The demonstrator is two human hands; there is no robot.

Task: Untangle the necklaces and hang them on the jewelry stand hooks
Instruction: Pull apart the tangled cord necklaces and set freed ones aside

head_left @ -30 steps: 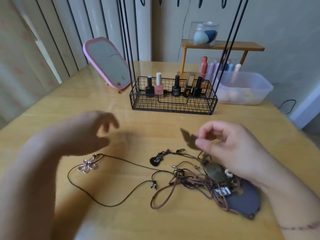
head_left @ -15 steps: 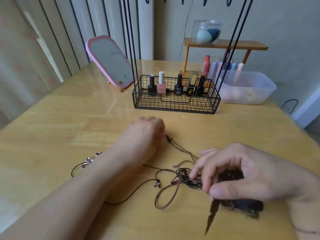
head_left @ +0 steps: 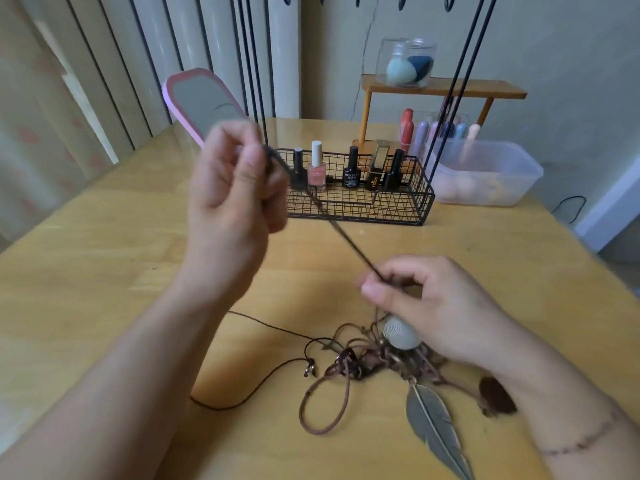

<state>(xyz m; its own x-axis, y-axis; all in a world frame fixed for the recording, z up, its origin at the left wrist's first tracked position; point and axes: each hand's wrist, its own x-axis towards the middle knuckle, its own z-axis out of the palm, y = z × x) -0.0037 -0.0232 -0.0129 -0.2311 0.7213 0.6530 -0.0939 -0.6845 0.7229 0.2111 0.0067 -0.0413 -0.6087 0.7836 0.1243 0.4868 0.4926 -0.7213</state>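
A tangle of brown cord necklaces (head_left: 360, 362) lies on the wooden table (head_left: 104, 244) near its front. A bronze feather pendant (head_left: 436, 427) and a pale round pendant (head_left: 401, 336) belong to it. My left hand (head_left: 235, 188) is raised and pinches one end of a dark cord (head_left: 346, 237), which runs taut down to my right hand (head_left: 415, 299). My right hand pinches that cord just above the tangle. The jewelry stand's black rods (head_left: 256, 64) rise behind, with hooks (head_left: 401, 1) at the top edge of the view.
The stand's wire basket (head_left: 360, 202) holds several nail polish bottles. A pink mirror (head_left: 204, 105) leans at the back left. A clear plastic tub (head_left: 485, 178) and a small wooden shelf (head_left: 443, 90) with a sponge jar stand at the back right. A thin black cord (head_left: 263, 325) trails left.
My left hand has risen from the table, pulling a dark cord up and left until taut. My right hand moved from over the tangle to pinch that cord. The feather pendant now lies uncovered.
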